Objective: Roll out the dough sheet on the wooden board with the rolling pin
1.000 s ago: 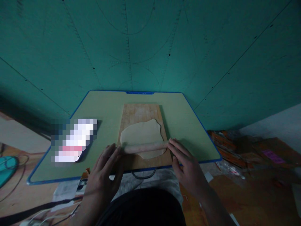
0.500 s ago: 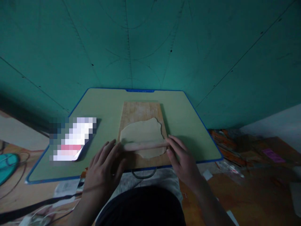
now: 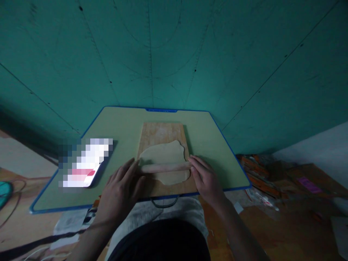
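Observation:
A flat, irregular sheet of dough (image 3: 165, 152) lies on a wooden cutting board (image 3: 163, 129). Across its lower part rests a thin wooden rolling pin (image 3: 164, 167), roughly level from side to side. My left hand (image 3: 119, 190) has its fingers closed at the pin's left end, beside the board's left edge. At the opposite end, my right hand (image 3: 208, 177) grips the pin between thumb and fingers. The near edge of the dough shows below the pin.
The board stands on a pale green folding table (image 3: 201, 127) with a blue rim and a front handle. A lit, pixelated screen (image 3: 89, 159) lies on its left. Behind is a green wall (image 3: 174, 54). Boxes and packets (image 3: 261, 177) lie at the right on the floor.
The view has shifted slightly, so the table sits a little lower. Both hands still hold the rolling pin at its ends, and my left hand's fingers are drawn closer together.

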Motion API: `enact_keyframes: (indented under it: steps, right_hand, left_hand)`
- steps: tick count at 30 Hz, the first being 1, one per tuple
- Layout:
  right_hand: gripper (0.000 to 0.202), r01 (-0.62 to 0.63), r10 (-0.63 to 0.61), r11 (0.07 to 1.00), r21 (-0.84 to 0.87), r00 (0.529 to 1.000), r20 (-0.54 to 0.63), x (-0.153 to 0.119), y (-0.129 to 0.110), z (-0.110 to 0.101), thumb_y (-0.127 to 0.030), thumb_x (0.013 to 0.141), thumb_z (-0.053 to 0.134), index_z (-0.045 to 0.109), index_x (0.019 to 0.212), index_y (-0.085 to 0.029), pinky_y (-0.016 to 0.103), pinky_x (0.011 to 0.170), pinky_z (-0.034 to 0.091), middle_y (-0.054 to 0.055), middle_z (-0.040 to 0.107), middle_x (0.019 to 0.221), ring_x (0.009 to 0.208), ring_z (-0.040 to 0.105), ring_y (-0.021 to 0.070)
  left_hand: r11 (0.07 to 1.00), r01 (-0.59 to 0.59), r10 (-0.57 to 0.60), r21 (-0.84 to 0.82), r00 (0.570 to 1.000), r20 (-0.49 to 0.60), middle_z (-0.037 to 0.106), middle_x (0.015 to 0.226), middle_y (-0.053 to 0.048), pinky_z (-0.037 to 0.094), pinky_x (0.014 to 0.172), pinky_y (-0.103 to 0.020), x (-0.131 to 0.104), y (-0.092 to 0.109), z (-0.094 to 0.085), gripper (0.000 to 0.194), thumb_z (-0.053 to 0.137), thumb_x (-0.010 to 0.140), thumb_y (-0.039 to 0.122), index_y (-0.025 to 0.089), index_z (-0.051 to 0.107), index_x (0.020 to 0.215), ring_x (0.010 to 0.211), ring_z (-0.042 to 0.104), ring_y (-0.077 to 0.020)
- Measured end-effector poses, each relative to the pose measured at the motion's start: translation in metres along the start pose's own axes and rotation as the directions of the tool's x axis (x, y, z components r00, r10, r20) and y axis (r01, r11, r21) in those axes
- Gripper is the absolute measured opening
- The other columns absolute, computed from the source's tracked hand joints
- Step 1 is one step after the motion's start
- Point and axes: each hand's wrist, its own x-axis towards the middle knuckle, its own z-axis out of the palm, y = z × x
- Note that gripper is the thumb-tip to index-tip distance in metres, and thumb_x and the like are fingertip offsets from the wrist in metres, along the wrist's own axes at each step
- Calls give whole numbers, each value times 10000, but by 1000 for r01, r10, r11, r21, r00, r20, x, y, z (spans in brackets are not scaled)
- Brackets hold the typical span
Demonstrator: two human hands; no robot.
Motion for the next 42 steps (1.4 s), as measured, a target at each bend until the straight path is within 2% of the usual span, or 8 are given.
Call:
enact_keyframes:
  steps: [3, 11, 20, 24, 29, 34, 37, 42]
  right_hand:
    - [397, -3, 3, 1000, 11, 1000, 21, -3, 0, -2, -263, 1023, 416, 643, 1348, -247, 452, 1042, 548, 101, 677, 1327, 1239, 632, 249]
    - [391, 20, -20, 1000, -13, 999, 27, -30, -13, -18, -275, 1024, 463, 615, 1384, -260, 438, 1032, 555, 97, 647, 1383, 1267, 618, 243]
    - [386, 23, -22, 999, -37, 999, 24, 0, -3, -2, -304, 1022, 431, 649, 1333, -237, 475, 1049, 535, 107, 691, 1299, 1225, 633, 261]
    - [372, 30, -31, 999, -44, 999, -7, -15, -8, -4, -294, 1025, 451, 624, 1349, -235, 476, 1068, 518, 108, 667, 1334, 1266, 601, 256]
    - [410, 42, -43, 998, -55, 999, -5, -35, -15, -12, -264, 1011, 480, 572, 1410, -253, 474, 1054, 523, 111, 631, 1390, 1286, 588, 256]
    - [381, 34, -33, 997, -69, 999, 16, -15, -11, -9, -276, 1016, 444, 636, 1341, -223, 476, 1065, 517, 114, 674, 1326, 1264, 604, 266]
    - [382, 57, -56, 994, -90, 998, 19, -1, -6, -2, -265, 1012, 418, 667, 1289, -178, 482, 1079, 505, 128, 695, 1287, 1289, 584, 282]
    - [413, 58, -57, 994, -95, 998, 13, -14, -6, -2, -233, 1006, 400, 614, 1351, -162, 457, 1066, 512, 133, 650, 1366, 1283, 593, 257]
  left_hand:
    - [999, 2, -3, -37, 1000, -19, 615, 1345, -165, 559, 953, -509, -3, 0, 0, 448, 444, 1009, 423, 196, 516, 1389, 1188, 634, -340]
    - [995, -39, 39, -94, 999, -8, 569, 1425, -147, 573, 963, -471, -38, -1, -12, 466, 534, 968, 291, 253, 491, 1431, 1226, 628, -324]
    - [997, 14, -14, -79, 1000, -5, 627, 1344, -165, 553, 988, -510, -8, -2, -2, 477, 441, 1003, 426, 189, 526, 1409, 1216, 628, -337]
    - [997, -39, 38, -59, 999, -22, 629, 1332, -148, 583, 937, -451, -21, 2, -8, 447, 476, 1004, 376, 228, 492, 1425, 1170, 660, -311]
    - [998, -16, 16, -60, 1000, -3, 591, 1401, -129, 608, 874, -434, -44, 13, -24, 464, 477, 1002, 353, 283, 459, 1460, 1163, 665, -310]
    - [993, -1, 4, -122, 1000, 22, 626, 1355, -129, 605, 908, -433, -30, 7, -19, 417, 483, 1001, 374, 239, 535, 1392, 1154, 676, -299]
    - [994, -30, 31, -106, 999, 8, 656, 1310, -160, 579, 964, -500, -14, 3, -11, 445, 441, 1015, 418, 172, 567, 1363, 1189, 655, -335]
    - [996, -47, 44, -77, 998, -33, 648, 1331, -175, 582, 965, -492, -21, 7, -13, 463, 458, 1018, 389, 158, 517, 1415, 1210, 646, -329]
